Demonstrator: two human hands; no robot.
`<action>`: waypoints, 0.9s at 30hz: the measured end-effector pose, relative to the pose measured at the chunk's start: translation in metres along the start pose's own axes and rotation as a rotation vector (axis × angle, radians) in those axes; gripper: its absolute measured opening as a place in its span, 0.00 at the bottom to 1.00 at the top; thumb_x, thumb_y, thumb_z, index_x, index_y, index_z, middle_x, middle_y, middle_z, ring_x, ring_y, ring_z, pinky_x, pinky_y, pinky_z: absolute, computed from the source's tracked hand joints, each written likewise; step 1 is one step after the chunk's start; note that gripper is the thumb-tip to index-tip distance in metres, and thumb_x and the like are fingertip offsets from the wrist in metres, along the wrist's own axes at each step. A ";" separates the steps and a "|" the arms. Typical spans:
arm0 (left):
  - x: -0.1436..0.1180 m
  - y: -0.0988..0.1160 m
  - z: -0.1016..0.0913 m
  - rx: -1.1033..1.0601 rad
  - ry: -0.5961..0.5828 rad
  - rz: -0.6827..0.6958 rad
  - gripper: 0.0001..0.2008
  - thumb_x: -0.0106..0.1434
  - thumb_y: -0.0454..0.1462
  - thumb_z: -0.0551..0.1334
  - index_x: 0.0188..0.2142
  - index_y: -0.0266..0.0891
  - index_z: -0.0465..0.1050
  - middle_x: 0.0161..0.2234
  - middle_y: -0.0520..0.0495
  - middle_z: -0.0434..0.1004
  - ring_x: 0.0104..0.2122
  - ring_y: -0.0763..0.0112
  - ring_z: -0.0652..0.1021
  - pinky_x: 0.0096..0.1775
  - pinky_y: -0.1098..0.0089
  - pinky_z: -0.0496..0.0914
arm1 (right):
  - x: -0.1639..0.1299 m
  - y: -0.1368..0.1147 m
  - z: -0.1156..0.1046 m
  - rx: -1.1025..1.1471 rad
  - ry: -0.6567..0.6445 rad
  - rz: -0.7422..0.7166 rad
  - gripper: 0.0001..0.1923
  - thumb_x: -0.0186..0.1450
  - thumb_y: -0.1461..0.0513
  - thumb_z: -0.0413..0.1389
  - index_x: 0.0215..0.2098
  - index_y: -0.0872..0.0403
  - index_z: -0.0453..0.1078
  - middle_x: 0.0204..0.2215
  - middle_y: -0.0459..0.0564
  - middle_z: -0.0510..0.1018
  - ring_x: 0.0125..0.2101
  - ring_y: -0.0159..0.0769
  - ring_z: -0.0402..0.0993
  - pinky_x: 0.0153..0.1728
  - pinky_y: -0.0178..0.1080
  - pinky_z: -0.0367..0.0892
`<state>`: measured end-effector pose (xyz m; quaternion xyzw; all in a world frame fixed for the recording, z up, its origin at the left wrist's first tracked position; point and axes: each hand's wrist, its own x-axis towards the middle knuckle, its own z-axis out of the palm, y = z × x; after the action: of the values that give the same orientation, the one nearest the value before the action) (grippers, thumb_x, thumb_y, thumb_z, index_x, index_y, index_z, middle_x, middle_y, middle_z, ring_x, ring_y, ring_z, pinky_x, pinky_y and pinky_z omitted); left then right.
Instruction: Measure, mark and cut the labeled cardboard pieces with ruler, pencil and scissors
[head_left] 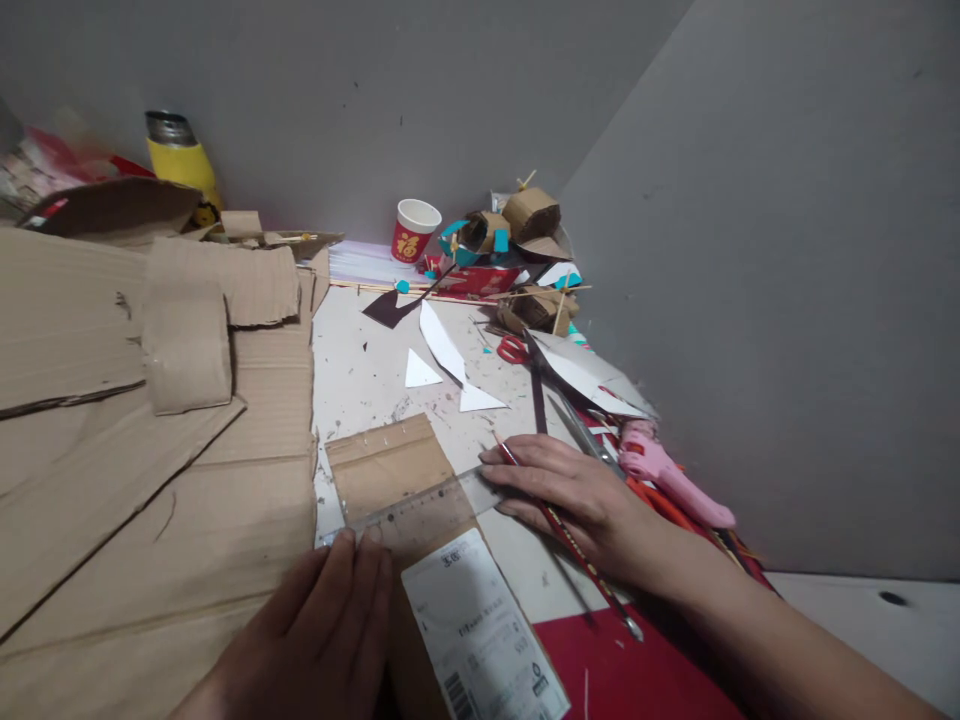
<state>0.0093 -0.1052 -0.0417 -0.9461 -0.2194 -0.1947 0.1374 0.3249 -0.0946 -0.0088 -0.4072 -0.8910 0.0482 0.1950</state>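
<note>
A small piece of brown cardboard (pixel 386 465) with a white shipping label (pixel 480 630) lies on the white table. Across it rests a clear plastic ruler (pixel 420 508). My left hand (pixel 322 630) presses its fingertips on the ruler's left end. My right hand (pixel 574 495) lies flat on the ruler's right end, and a red pencil (pixel 570 545) is tucked between its fingers, its tip pointing away toward the table.
Large cardboard sheets (pixel 135 450) cover the left. White paper scraps (pixel 442 350), red-handled scissors (pixel 525 355), a pink glue gun (pixel 667 470), a red paper cup (pixel 412 232), cardboard models (pixel 517 230) and a yellow bottle (pixel 180 160) lie beyond. Grey walls (pixel 787 250) close in right and behind.
</note>
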 end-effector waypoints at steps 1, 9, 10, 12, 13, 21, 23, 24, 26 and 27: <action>0.001 -0.001 0.000 0.007 -0.014 0.015 0.19 0.69 0.34 0.49 0.48 0.36 0.78 0.48 0.45 0.81 0.50 0.61 0.74 0.54 0.63 0.61 | 0.000 0.000 0.000 -0.002 -0.001 -0.003 0.13 0.71 0.63 0.54 0.53 0.58 0.70 0.45 0.60 0.79 0.48 0.44 0.74 0.46 0.48 0.75; 0.002 -0.002 -0.004 -0.020 -0.050 0.007 0.19 0.70 0.36 0.49 0.47 0.38 0.80 0.47 0.47 0.82 0.52 0.62 0.71 0.54 0.63 0.59 | 0.000 0.000 -0.001 0.040 -0.023 0.002 0.15 0.71 0.64 0.54 0.56 0.56 0.68 0.47 0.59 0.78 0.50 0.43 0.72 0.46 0.48 0.75; 0.003 -0.002 -0.005 -0.030 -0.059 0.001 0.19 0.71 0.36 0.49 0.46 0.39 0.80 0.48 0.48 0.82 0.52 0.62 0.70 0.54 0.64 0.58 | 0.000 0.000 -0.001 0.037 -0.025 0.005 0.15 0.71 0.64 0.54 0.56 0.56 0.68 0.47 0.59 0.78 0.50 0.43 0.72 0.46 0.48 0.75; 0.004 -0.003 -0.007 -0.043 -0.065 -0.004 0.20 0.71 0.37 0.48 0.46 0.39 0.80 0.48 0.48 0.81 0.52 0.63 0.70 0.55 0.65 0.58 | -0.001 0.001 -0.001 0.027 -0.030 0.010 0.15 0.72 0.64 0.53 0.55 0.57 0.69 0.47 0.59 0.78 0.50 0.43 0.72 0.46 0.48 0.75; 0.004 -0.003 -0.007 -0.045 -0.066 -0.003 0.21 0.72 0.37 0.48 0.46 0.38 0.80 0.49 0.48 0.81 0.53 0.63 0.70 0.55 0.65 0.58 | -0.001 0.001 -0.001 0.023 -0.030 0.012 0.14 0.72 0.64 0.53 0.55 0.57 0.69 0.46 0.60 0.78 0.50 0.44 0.72 0.46 0.48 0.75; 0.003 -0.001 -0.006 -0.045 -0.044 -0.025 0.22 0.72 0.35 0.46 0.46 0.38 0.80 0.47 0.48 0.82 0.52 0.63 0.69 0.55 0.65 0.57 | 0.000 -0.003 -0.003 0.034 -0.030 0.016 0.15 0.71 0.64 0.54 0.55 0.57 0.69 0.47 0.59 0.78 0.51 0.43 0.72 0.47 0.46 0.75; 0.003 0.000 -0.005 -0.044 -0.043 -0.029 0.21 0.72 0.36 0.47 0.45 0.39 0.81 0.47 0.48 0.82 0.52 0.64 0.69 0.55 0.65 0.58 | 0.001 -0.003 -0.003 0.038 -0.029 0.017 0.14 0.71 0.64 0.54 0.55 0.57 0.69 0.47 0.59 0.78 0.50 0.43 0.72 0.47 0.47 0.75; 0.003 0.000 -0.004 -0.042 -0.043 -0.028 0.21 0.72 0.36 0.48 0.45 0.39 0.81 0.47 0.48 0.82 0.51 0.64 0.70 0.55 0.65 0.58 | 0.001 -0.002 -0.002 0.039 -0.028 0.016 0.14 0.71 0.64 0.54 0.55 0.57 0.69 0.47 0.59 0.78 0.50 0.43 0.72 0.47 0.47 0.75; 0.003 0.000 -0.003 -0.038 -0.039 -0.027 0.21 0.72 0.37 0.48 0.46 0.39 0.80 0.47 0.48 0.82 0.51 0.64 0.70 0.55 0.65 0.58 | 0.001 -0.002 -0.002 0.037 -0.023 0.013 0.14 0.71 0.64 0.54 0.55 0.57 0.69 0.47 0.59 0.78 0.50 0.43 0.72 0.47 0.47 0.75; 0.003 0.000 -0.002 -0.037 -0.040 -0.027 0.21 0.72 0.37 0.48 0.46 0.39 0.80 0.47 0.48 0.82 0.51 0.64 0.70 0.55 0.65 0.58 | 0.001 -0.002 -0.002 0.035 -0.021 0.013 0.14 0.71 0.64 0.54 0.55 0.57 0.69 0.47 0.59 0.78 0.50 0.43 0.72 0.47 0.47 0.75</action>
<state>0.0110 -0.1047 -0.0388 -0.9491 -0.2310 -0.1818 0.1127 0.3238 -0.0953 -0.0066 -0.4090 -0.8893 0.0692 0.1924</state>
